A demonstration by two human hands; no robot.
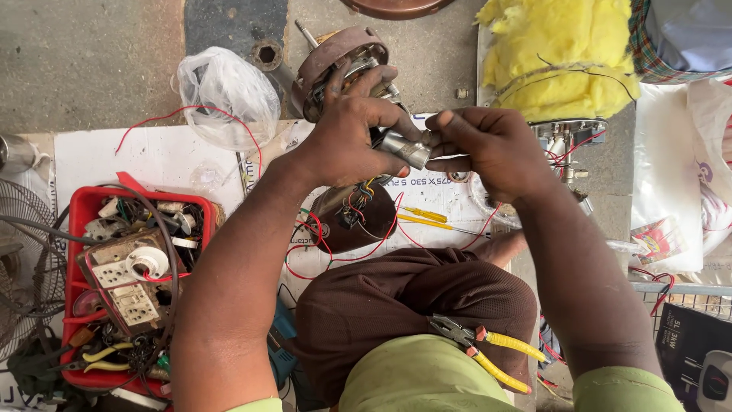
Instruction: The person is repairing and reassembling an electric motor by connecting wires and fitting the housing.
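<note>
Both hands closed on a small silver metal cylinder (pixel 406 147): left hand (pixel 347 133) gripping from above, right hand (pixel 488 149) pinching its end, over a rusty brown motor housing (pixel 352 217).

Bare forearms, no watch or rings on left hand (pixel 347 133) or right hand (pixel 492 149). Short light-green sleeves (pixel 625 389) at both upper arms, matching green shirt front (pixel 415 378). Dark brown ribbed trousers (pixel 404 294) over raised knee.

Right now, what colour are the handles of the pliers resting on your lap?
Yellow: the metal pliers have yellow rubber-sleeved handles, clearest in the head view.
</note>
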